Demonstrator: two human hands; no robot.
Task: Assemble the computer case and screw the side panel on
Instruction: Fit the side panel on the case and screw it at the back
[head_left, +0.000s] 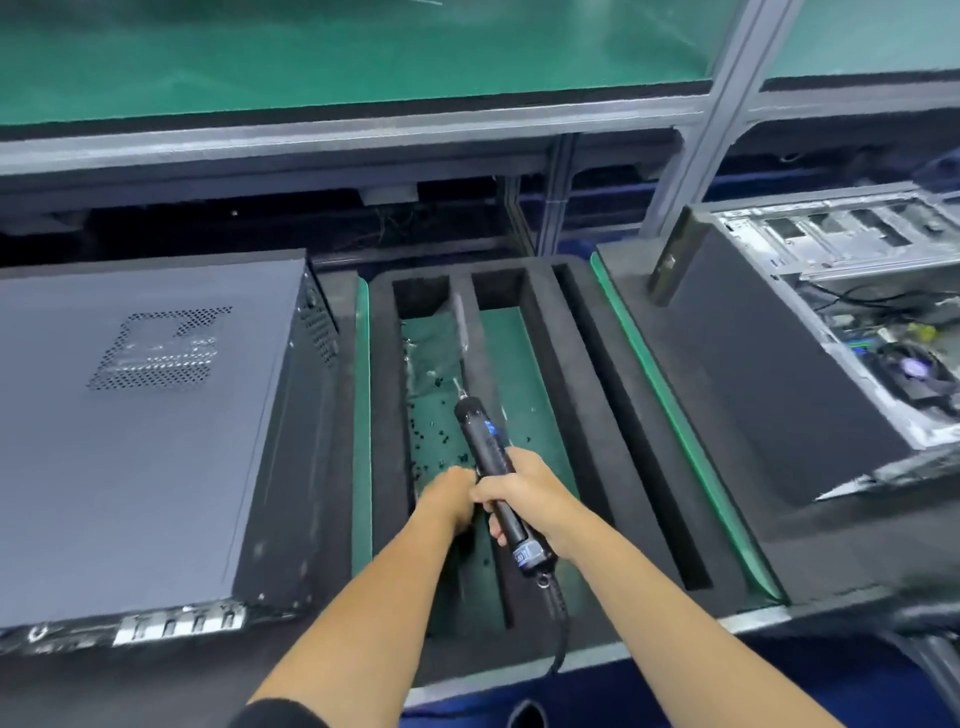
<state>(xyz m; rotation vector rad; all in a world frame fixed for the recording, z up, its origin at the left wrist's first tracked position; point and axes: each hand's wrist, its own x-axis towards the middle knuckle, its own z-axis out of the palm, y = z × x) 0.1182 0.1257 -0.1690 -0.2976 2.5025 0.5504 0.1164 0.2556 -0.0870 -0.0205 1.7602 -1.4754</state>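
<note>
A closed computer case (130, 415) lies flat at the left, its dark grey side panel with a perforated vent facing up. My right hand (524, 493) grips a black electric screwdriver (480, 431), bit pointing away over a black foam tray (550, 364). Several small black screws (431, 431) lie scattered on the tray's green floor. My left hand (449, 499) reaches down among them beside the screwdriver; its fingers are hidden, so I cannot tell whether it holds a screw. A second case (857, 332) stands open at the right, its boards, fan and cables showing.
The screwdriver's black cable (561, 634) trails back over the bench's front edge. A second tool (460, 322) lies on the tray's foam divider. Metal frame posts (696, 145) and a green-topped shelf (332, 57) run across behind the bench.
</note>
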